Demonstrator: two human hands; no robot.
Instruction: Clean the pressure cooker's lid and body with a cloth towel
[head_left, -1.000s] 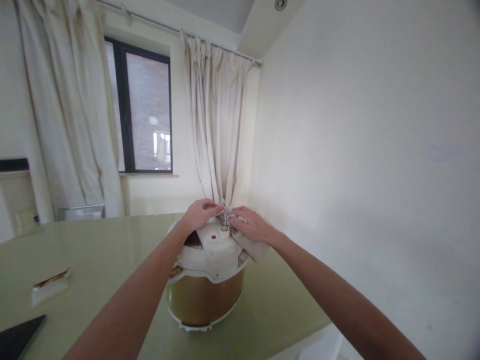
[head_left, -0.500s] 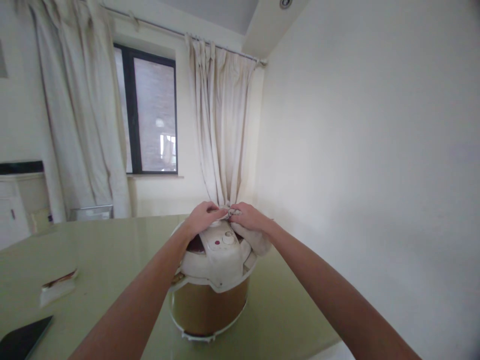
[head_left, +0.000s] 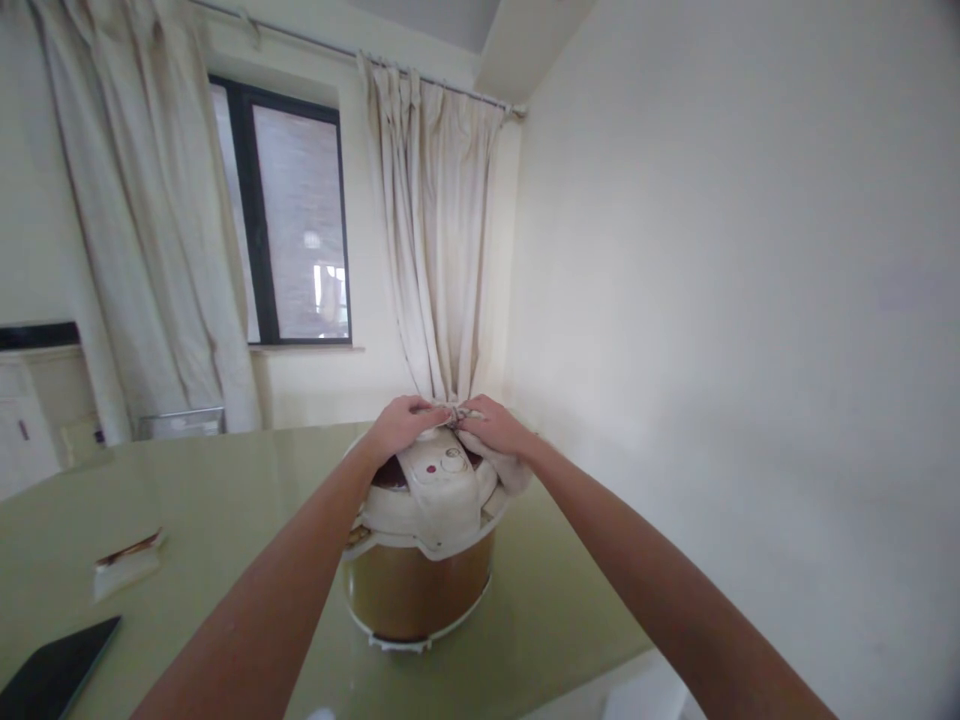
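Observation:
A gold rice cooker (head_left: pixel 416 585) with a cream lid (head_left: pixel 442 490) stands on a pale green table (head_left: pixel 225 510). My left hand (head_left: pixel 401 423) rests on the far rim of the lid, fingers curled down. My right hand (head_left: pixel 491 428) is beside it and presses a beige cloth (head_left: pixel 506 470) against the far right part of the lid. The fingertips of both hands meet at the back of the lid, where a small part is hidden under them.
A small white packet (head_left: pixel 126 566) and a dark flat tablet (head_left: pixel 52 670) lie at the table's near left. Cream curtains (head_left: pixel 431 230) and a dark-framed window (head_left: pixel 289 215) stand behind. A white wall (head_left: pixel 735 300) runs along the right, close to the table edge.
Both hands have slid from near the lid's knob to its far rim, the cloth going with the right hand. The view has shifted slightly.

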